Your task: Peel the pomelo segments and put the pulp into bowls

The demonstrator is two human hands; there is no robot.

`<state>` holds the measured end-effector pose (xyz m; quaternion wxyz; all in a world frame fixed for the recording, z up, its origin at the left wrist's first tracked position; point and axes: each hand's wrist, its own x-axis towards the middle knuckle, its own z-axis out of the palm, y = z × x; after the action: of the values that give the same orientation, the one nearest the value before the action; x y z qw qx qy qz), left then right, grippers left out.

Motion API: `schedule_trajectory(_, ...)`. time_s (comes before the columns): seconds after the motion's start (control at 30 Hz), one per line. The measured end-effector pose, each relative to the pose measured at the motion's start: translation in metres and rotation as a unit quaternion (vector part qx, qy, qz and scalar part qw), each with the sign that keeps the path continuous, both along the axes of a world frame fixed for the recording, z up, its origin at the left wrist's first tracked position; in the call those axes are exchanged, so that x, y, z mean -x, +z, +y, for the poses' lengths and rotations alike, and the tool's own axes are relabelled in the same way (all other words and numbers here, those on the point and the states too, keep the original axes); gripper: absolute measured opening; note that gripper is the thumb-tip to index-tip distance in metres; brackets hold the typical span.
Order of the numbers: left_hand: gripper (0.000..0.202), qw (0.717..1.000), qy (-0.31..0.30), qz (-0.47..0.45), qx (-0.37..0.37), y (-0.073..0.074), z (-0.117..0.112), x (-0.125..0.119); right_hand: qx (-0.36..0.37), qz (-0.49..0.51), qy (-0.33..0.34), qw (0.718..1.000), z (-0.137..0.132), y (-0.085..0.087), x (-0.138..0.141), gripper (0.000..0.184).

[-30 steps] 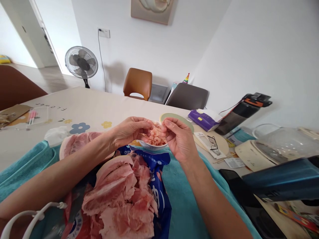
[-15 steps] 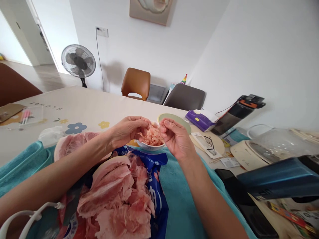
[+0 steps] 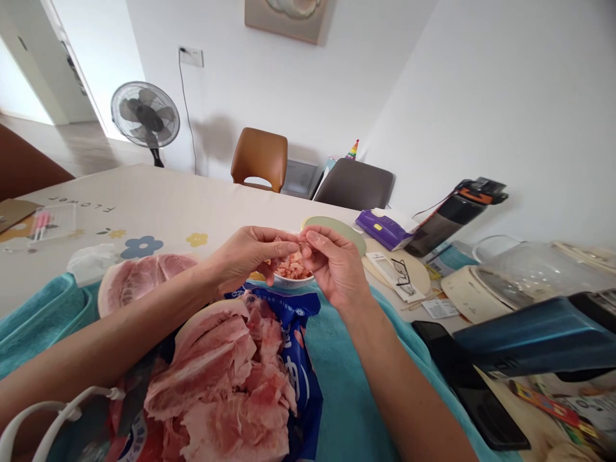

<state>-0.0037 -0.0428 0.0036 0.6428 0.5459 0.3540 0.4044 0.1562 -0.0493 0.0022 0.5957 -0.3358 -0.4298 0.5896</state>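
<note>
Ideally, the left hand [image 3: 244,258] and right hand [image 3: 339,264], fingertips close together, their hold unclear, would work gently above the bowl [image 3: 293,281] of pomelo pulp [image 3: 291,266], catching scraps.

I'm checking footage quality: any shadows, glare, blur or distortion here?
Head view: a soft shadow on the wall beside the fan; head view: a sheen along the blue bottle; head view: objects near the edges look stretched, wide-angle style; head view: left hand and right hand look fairly sharp.
</note>
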Motion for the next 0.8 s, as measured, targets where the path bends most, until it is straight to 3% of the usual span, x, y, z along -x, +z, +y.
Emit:
schedule_trajectory(0.2,0.018,0.997,0.074,0.017,-0.022,0.002,-0.003,-0.004,-0.008,-0.014,-0.018,1.0,-0.005,-0.001,0.006,0.013)
schedule_trajectory(0.57,0.019,0.998,0.031,-0.032,0.038,0.005,-0.002,-0.003,-0.013,-0.022,-0.048,0.999,-0.004,0.001,0.003,0.012)
schedule_trajectory(0.7,0.02,0.995,0.031,-0.069,0.062,0.004,0.002,0.0,-0.044,-0.08,-0.089,0.992,-0.001,0.002,-0.002,0.01)
schedule_trajectory(0.8,0.018,0.992,0.027,-0.088,0.087,0.004,0.004,0.001,-0.07,-0.163,-0.139,0.974,0.008,-0.007,-0.008,0.009)
